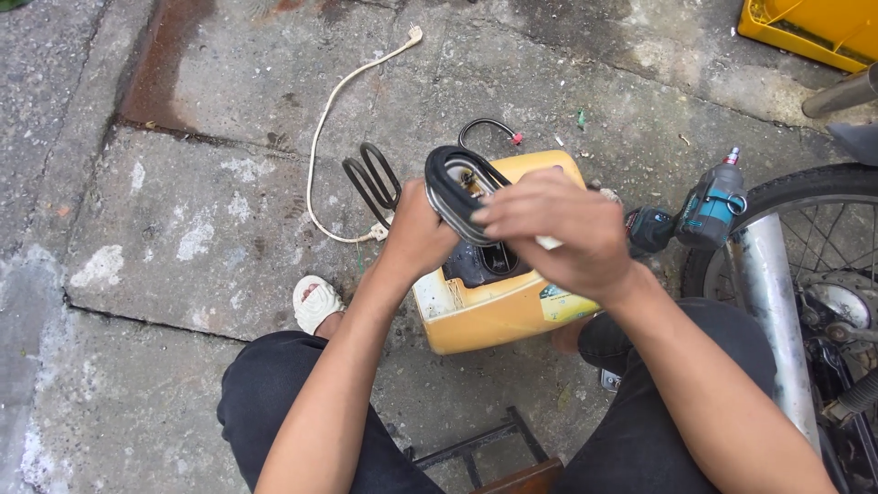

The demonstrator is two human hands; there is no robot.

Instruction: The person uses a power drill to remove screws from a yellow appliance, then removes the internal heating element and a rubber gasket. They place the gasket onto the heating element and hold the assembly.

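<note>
Both forearms reach forward over the yellow casing [494,306], the left hand [416,233] gripping the black oval gasket [457,192] from the side, the right hand [553,229] curled over its front edge.

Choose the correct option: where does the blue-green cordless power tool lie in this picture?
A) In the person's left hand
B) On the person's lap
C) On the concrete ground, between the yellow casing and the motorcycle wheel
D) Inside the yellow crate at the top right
C: the cordless power tool lies on the concrete ground, to the right of the yellow casing and beside the motorcycle wheel; neither hand touches it.
</note>
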